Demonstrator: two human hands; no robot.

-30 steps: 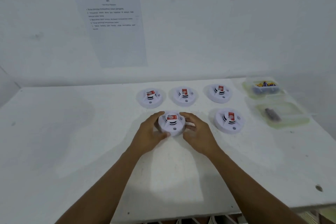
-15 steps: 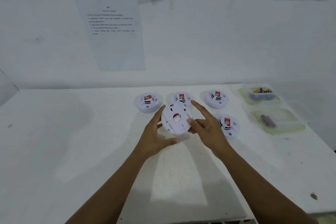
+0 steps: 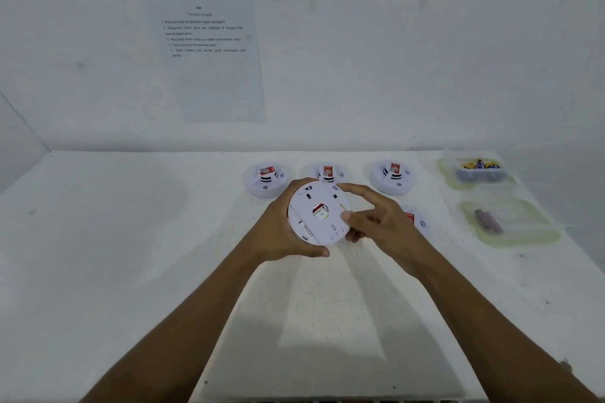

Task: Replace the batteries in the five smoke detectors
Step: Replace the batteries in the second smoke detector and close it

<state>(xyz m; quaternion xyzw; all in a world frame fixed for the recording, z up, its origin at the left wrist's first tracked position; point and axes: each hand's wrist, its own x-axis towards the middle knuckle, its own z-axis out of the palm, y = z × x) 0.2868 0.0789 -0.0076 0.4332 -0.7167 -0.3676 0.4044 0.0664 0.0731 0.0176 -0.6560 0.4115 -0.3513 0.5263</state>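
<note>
**Inspection: one detector in hand, back face toward you**

You hold the round white plastic smoke detector (image 3: pixel 316 213) above the white table (image 3: pixel 131 239). Its flat back faces you, with a small red-and-white opening at its centre. Your left hand (image 3: pixel 278 232) cups the rim from 9 o'clock, thumb curled under at 6. Your right hand (image 3: pixel 383 226) grips from 3 o'clock, thumb on the back face, forefinger over the rim at 1.

The row of three matching detectors (image 3: pixel 327 172) sits dome-up beyond it, from 11 to 2 o'clock. The fourth detector (image 3: pixel 420 222) lies at 3 o'clock, partly hidden by your right hand.

At the table's 2 o'clock stand two translucent plastic tubs:
- The far tub (image 3: pixel 448 173) holds yellow-and-blue items (image 3: pixel 479 164), too small to identify.
- The near tub (image 3: pixel 523 232) holds a dark cylindrical item (image 3: pixel 488 221).
</note>
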